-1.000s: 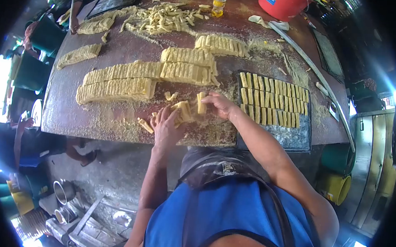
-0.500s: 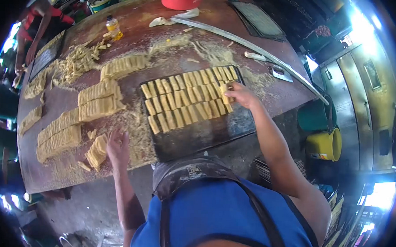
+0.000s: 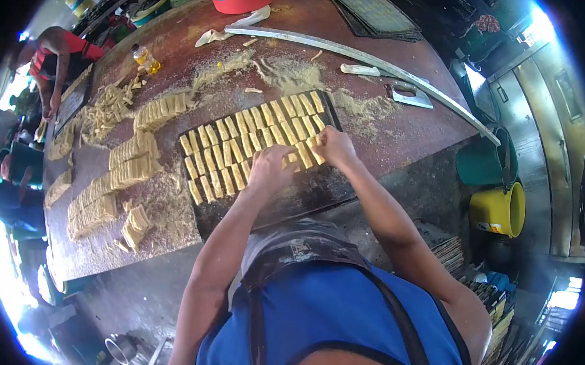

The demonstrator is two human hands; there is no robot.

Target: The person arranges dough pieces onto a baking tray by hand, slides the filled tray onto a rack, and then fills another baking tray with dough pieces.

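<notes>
Head view: at the frame's centre, the end strip (image 3: 315, 151) lies on the tray (image 3: 298, 197), long axis slanting from upper left to lower right. The right hand (image 3: 336, 147) is nearer, fingers bunched at its upper right; whether they pinch it is unclear. Leftward, the left hand (image 3: 269, 171) curls over the row, its grip hidden.

left hand (image 3: 271, 170) + right hand (image 3: 337, 148): at dough strips (image 3: 209, 159) | tray (image 3: 315, 189) on table (image 3: 405, 138)
</notes>
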